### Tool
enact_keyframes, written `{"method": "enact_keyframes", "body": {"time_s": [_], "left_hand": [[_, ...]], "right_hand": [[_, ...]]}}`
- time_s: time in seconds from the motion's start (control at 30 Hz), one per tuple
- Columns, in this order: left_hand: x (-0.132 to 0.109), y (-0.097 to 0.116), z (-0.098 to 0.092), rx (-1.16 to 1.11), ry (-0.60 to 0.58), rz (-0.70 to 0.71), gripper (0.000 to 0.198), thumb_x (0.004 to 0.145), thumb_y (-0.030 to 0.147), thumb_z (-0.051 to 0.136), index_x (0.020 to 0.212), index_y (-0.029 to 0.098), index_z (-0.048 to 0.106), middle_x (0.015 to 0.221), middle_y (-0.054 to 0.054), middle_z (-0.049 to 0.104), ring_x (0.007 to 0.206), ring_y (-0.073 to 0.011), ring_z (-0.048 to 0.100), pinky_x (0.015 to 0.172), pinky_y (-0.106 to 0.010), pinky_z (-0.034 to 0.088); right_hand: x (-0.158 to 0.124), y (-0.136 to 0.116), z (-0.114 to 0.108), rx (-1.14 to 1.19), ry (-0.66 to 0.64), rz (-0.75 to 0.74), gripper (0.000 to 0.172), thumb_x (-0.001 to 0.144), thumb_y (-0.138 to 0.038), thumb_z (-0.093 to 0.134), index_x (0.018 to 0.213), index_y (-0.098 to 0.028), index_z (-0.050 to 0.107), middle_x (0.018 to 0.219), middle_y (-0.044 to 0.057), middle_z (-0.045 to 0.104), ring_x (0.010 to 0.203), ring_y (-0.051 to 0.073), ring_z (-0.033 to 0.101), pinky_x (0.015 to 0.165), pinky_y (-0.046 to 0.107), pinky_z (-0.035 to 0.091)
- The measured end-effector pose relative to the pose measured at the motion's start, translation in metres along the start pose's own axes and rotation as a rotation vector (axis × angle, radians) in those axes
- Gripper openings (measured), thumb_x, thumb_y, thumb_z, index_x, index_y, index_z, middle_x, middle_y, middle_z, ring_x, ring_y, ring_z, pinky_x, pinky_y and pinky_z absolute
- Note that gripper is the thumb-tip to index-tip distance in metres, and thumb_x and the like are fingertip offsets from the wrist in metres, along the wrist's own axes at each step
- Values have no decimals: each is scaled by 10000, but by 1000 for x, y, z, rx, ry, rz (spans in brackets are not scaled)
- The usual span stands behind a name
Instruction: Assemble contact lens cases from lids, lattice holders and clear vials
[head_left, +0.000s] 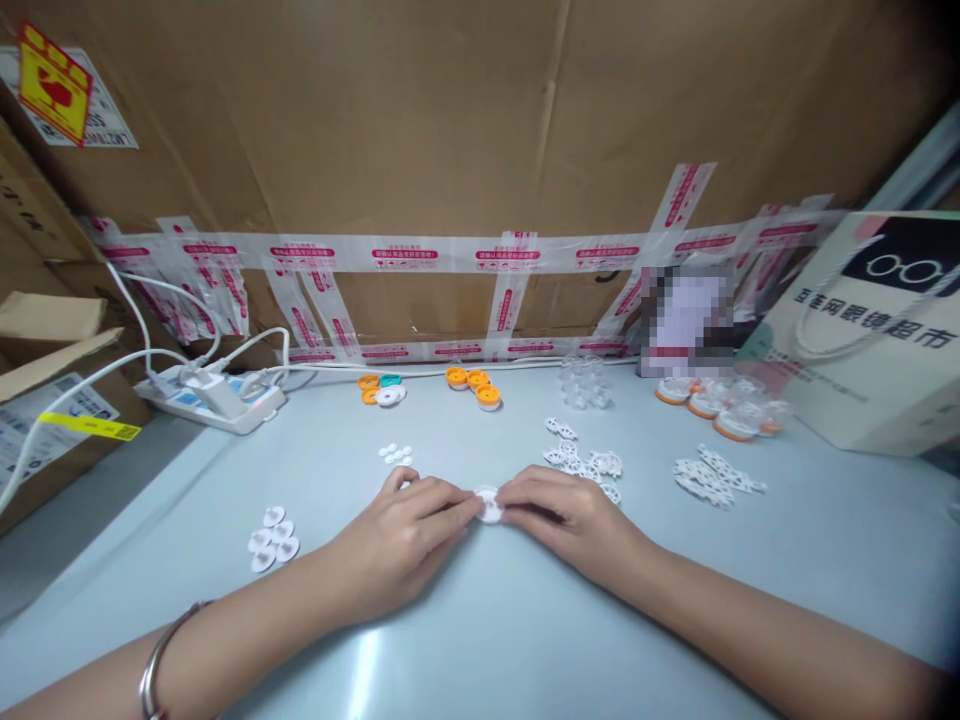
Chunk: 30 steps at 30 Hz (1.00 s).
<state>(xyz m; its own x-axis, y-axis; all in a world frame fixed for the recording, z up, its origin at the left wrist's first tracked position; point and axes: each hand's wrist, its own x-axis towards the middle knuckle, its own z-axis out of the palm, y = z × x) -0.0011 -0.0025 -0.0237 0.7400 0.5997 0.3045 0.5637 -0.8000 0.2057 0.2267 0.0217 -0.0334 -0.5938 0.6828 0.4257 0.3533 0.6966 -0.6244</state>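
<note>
A small round white plastic part (490, 507) is pinched between both hands, low over the middle of the table. My left hand (412, 535) grips its left edge with closed fingertips. On its right edge, my right hand (574, 510) holds it the same way. Fingers cover both sides of the part, so its fine detail cannot be made out. Just beyond my left hand lie several small white discs (396, 453). A pile of white openwork pieces (581, 460) lies beyond my right hand. White discs with grey centres (274, 540) rest near my left forearm.
Orange rings (476, 380), orange, teal and white rings (380, 390) and clear cups (583, 382) stand along the back. To the right are clear-topped orange parts (720, 405), more white pieces (716, 475) and a paper bag (862, 330). A power strip (217, 395) sits left, before a large carton (420, 120).
</note>
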Motion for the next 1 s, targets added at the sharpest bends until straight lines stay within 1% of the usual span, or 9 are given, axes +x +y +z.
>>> {"method": "enact_keyframes", "body": {"time_s": [0.2,0.43,0.6,0.8,1.0], "left_hand": [[1,1,0,-12,-21,-25,365,917,154,365,1278,192,404,1033,-87,597,916,-175,540,790,-338,307],[1,0,2,-3,-15,-10,350,915,167,382,1260,195,436,1040,-84,598,912,-171,547,793,-330,301],[1,2,1,0,-4,-20,343,912,160,384,1245,203,455,1049,-83,600,892,-166,554,799,-330,309],[2,2,1,9,-1,-3,327,906,159,395,1220,203,476,1039,-74,603,902,-162,557,802,-325,298],[3,1,1,34,2,7,343,921,161,362,1253,199,440,1053,-91,613,933,-173,550,814,-344,282]], "right_hand": [[0,-1,-1,-14,0,-4,156,839,-202,551,944,-221,665,849,21,662,794,110,614,728,213,481],[1,0,0,-45,-38,6,158,845,-215,542,928,-201,675,861,39,664,810,120,616,748,234,483],[0,0,0,-44,-40,3,149,840,-217,548,910,-204,679,854,40,665,805,126,616,737,245,488],[0,0,0,-44,-42,-1,167,846,-227,541,944,-207,675,867,44,662,813,129,614,750,253,489],[1,0,1,-64,-41,-8,176,852,-221,529,961,-221,668,875,37,660,814,127,612,748,249,486]]}}
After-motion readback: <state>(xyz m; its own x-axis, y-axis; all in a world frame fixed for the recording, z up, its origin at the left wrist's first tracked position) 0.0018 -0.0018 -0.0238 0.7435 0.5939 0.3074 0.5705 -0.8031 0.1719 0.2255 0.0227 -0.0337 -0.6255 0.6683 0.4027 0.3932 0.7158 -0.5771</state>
